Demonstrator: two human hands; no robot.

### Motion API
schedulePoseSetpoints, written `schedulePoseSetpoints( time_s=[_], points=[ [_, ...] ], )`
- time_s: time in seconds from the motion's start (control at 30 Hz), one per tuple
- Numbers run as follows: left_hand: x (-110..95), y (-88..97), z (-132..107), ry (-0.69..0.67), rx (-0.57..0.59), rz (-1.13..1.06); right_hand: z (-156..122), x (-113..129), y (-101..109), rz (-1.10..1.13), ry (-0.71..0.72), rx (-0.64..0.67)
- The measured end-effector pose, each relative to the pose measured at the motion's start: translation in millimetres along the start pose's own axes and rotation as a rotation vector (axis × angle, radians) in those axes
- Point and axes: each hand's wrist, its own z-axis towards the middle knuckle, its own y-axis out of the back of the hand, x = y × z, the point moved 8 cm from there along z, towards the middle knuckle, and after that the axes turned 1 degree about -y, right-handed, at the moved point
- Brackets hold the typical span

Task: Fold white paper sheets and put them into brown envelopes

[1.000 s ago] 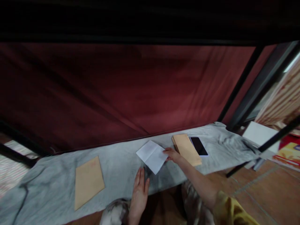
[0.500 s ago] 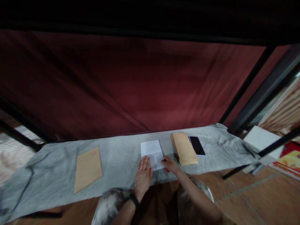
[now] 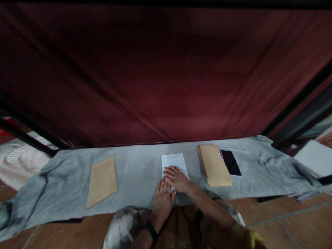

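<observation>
A white sheet of paper [image 3: 173,159] lies on the grey cloth [image 3: 140,173] in front of me, its lower part hidden under my hands. My left hand [image 3: 163,197] rests flat at the paper's near left corner with fingers stretched forward. Across the middle of the sheet lies my right hand [image 3: 178,178], palm down and fingers extended to the left, its fingertips close to or over the left fingers. Just right of the paper sits a stack of brown envelopes [image 3: 214,166]. A single brown envelope [image 3: 103,181] lies apart on the left.
A phone with a dark screen [image 3: 230,162] lies beside the stack. Behind the cloth-covered surface hangs a dark red fabric panel [image 3: 166,86], with black frame bars [image 3: 298,100] at both sides. A white flat-topped object [image 3: 316,157] stands at far right.
My right hand has moved from the paper's right edge onto its middle and now lies flat. My left hand stays near the lower left corner. The camera view has tilted down.
</observation>
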Motion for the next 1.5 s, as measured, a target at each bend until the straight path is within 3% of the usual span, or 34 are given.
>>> schedulePoseSetpoints(
  time_s=[0.27,0.53,0.63,0.73,0.83,0.93,1.1,1.5],
  points=[
    [-9,22.6,-36,-0.064,0.035,0.020,15,-13,-5,-0.046,-0.047,-0.003],
    [-10,29.3,-67,-0.128,0.040,0.016,27,-23,-7,-0.053,-0.143,-0.031],
    [-1,36.9,-46,-0.065,0.025,-0.030,29,-28,-7,-0.032,-0.196,-0.032],
    [15,40.5,0,0.065,-0.020,-0.059,30,-33,1,0.005,-0.243,-0.071],
    [25,26.0,54,0.106,-0.002,-0.053,26,-41,11,0.018,-0.311,-0.110],
    [36,1.1,89,0.135,0.051,-0.048,17,-51,11,-0.007,-0.378,-0.128],
    [45,-25.6,95,0.143,0.075,-0.006,2,-57,-2,-0.061,-0.391,-0.170],
    [46,-24.1,96,0.147,0.062,0.035,-35,-83,9,-0.215,-0.571,-0.303]
  ],
)
